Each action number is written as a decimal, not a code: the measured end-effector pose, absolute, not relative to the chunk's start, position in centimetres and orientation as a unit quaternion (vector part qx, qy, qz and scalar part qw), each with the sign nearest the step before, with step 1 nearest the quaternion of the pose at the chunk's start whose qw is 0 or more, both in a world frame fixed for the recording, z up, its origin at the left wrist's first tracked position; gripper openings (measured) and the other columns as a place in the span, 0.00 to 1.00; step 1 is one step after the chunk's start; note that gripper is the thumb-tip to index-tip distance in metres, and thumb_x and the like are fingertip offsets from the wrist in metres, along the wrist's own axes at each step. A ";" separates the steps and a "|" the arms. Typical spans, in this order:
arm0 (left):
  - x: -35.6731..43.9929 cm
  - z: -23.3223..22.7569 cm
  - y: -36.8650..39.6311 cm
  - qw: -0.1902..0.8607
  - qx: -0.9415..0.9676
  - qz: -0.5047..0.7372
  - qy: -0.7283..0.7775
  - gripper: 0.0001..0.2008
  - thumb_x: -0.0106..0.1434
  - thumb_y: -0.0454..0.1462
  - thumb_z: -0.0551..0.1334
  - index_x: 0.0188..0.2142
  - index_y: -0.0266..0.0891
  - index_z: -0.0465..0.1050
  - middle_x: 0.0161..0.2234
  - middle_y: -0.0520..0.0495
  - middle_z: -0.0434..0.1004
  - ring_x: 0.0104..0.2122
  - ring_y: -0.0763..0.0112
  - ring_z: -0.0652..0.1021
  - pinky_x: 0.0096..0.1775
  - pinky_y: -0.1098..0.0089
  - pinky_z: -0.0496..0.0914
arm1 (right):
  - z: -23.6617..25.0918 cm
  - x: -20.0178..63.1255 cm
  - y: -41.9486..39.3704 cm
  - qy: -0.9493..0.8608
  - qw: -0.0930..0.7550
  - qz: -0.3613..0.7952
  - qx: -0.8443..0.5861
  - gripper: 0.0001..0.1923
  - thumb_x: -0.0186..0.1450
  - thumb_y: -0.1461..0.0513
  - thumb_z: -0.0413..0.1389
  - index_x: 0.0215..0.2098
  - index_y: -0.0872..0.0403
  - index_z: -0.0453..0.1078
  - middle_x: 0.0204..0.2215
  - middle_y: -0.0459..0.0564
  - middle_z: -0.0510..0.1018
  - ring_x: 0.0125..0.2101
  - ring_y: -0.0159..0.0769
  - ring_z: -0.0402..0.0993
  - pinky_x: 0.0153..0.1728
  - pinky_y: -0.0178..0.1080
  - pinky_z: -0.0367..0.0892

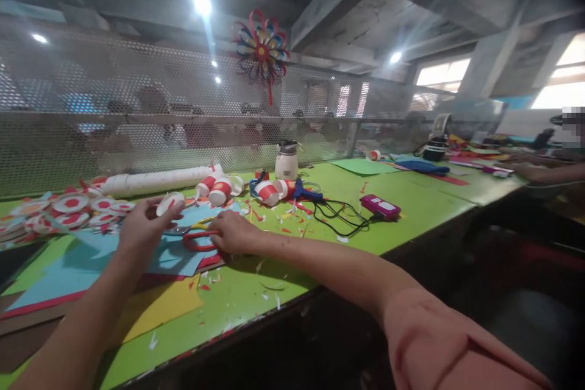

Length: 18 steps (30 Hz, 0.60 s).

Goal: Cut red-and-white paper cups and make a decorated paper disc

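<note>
The left hand [145, 226] is lifted just above the table, its fingers closed round a small white and red paper piece [169, 203]. The right hand [234, 233] rests on the blue paper sheets [176, 259], closed around the red handles of a pair of scissors [199, 236]. Beyond lie red and white paper cups [220, 191], a long white roll [161, 181] and, further right on the green table [411, 210], a blue glue gun [305, 191]

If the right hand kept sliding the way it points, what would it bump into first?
The right hand points left across the table, resting on red-handled scissors. Going straight on, it would probably push through those and meet the left hand, which holds a red-and-white paper piece. Depth is hard to judge.
</note>
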<state>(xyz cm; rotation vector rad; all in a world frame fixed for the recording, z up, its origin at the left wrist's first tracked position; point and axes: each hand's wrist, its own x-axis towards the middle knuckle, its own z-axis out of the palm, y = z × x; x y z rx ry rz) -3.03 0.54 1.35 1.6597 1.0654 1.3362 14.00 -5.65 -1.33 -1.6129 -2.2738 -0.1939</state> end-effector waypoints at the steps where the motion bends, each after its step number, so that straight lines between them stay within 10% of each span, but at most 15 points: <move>1: -2.9 1.2 0.4 0.373 0.667 0.498 0.410 0.30 0.44 0.50 0.68 0.42 0.35 0.68 0.34 0.45 0.76 0.33 0.64 0.77 0.33 0.68 0.72 | -1.3 14.5 -6.1 -0.797 0.175 -0.078 -0.573 0.13 0.64 0.60 0.50 0.41 0.54 0.73 0.39 0.52 0.76 0.40 0.37 0.68 0.37 0.35 0.62; 18: -1.8 -0.5 0.3 0.238 0.807 0.365 0.399 0.23 0.47 0.51 0.64 0.39 0.41 0.71 0.38 0.40 0.77 0.37 0.54 0.77 0.38 0.61 0.69 | 1.3 30.1 -4.7 -0.531 0.214 -0.172 -0.802 0.17 0.68 0.58 0.49 0.47 0.62 0.70 0.45 0.61 0.73 0.48 0.46 0.67 0.48 0.48 0.62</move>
